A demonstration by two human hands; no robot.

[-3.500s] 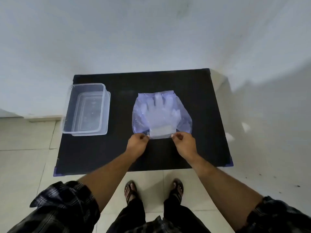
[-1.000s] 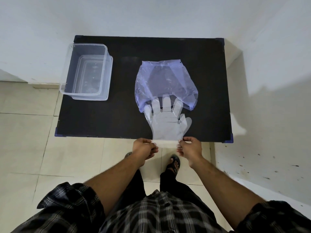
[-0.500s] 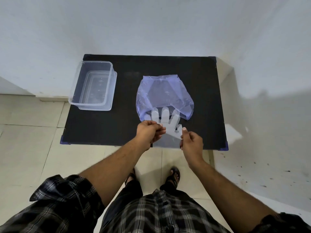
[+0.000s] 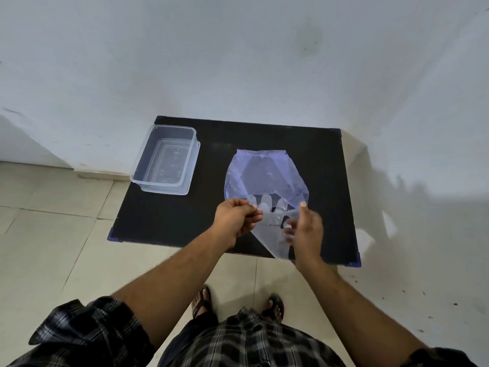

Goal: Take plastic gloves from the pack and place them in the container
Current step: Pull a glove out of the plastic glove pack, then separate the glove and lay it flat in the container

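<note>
A thin translucent plastic glove [image 4: 267, 231] hangs in the air over the near part of the black table [image 4: 185, 215], its fingertips still by the mouth of the bluish plastic pack [image 4: 264, 173]. My left hand [image 4: 235, 221] pinches the glove's left edge. On the glove's right edge my right hand [image 4: 307, 229] holds with fingers partly behind the film. The pack lies flat in the table's middle. A clear rectangular container [image 4: 166, 160] stands at the table's far left corner, with nothing inside that I can see.
The table stands against a white wall, with a second wall close on its right side. Tiled floor lies to the left and in front. My sandalled feet [image 4: 203, 300] stand just before the table's near edge.
The glove has been drawn out of the pack toward me and lifted off the table. Both hands have risen and now hold it crumpled between them.
</note>
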